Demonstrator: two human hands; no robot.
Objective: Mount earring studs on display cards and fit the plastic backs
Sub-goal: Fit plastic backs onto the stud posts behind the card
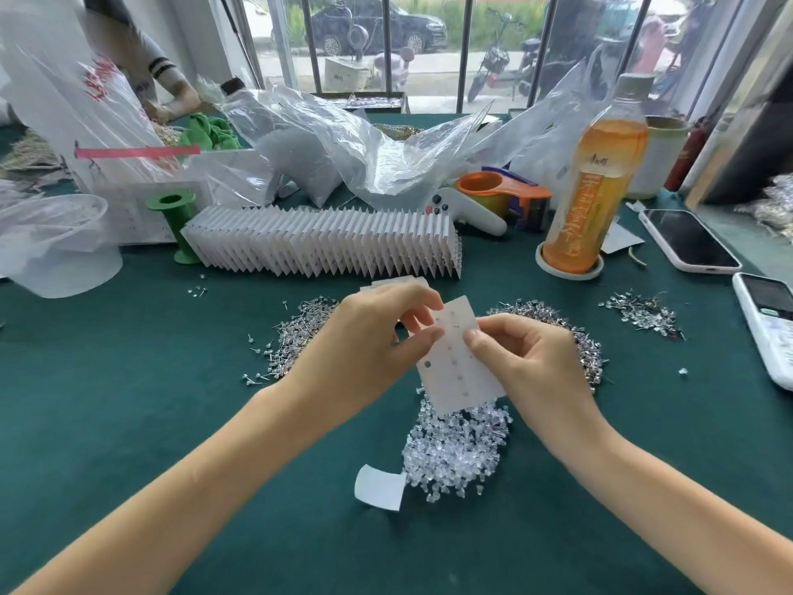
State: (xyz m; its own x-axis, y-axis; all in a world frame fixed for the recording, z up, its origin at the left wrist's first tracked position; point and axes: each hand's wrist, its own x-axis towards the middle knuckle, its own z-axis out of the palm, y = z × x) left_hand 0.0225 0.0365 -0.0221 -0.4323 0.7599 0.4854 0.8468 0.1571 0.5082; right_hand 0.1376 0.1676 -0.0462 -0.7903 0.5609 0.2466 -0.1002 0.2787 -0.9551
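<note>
Both hands on one display card (459,358), held in the air at frame centre, just above the pile of clear plastic backs (459,448). Left hand (369,337) pinches the card's upper left edge, thumb in front and fingers curled behind. Right hand (515,350) pinches the right edge, thumb tip on the card face, other fingers curled; can't tell if it also holds a stud.

Risks, my read:
- Card is thin. Pinch pressure from both sides could buckle or crease it while a post goes through.
- Holes are small. A post off-hole would dent or tear the card.
- A dropped stud or back lands in the piles below and is lost among the rest.
- Stud heaps (300,332) sit left and right of the hands, with strays around them, so a sleeve or wrist sweep would scatter them.

Orientation: the card's long axis runs from upper centre down toward lower right, tilted slightly clockwise. Face toward the camera, hole columns along the long axis. Top edge points toward the row of stacked cards (326,242) in the upper middle of the frame.
</note>
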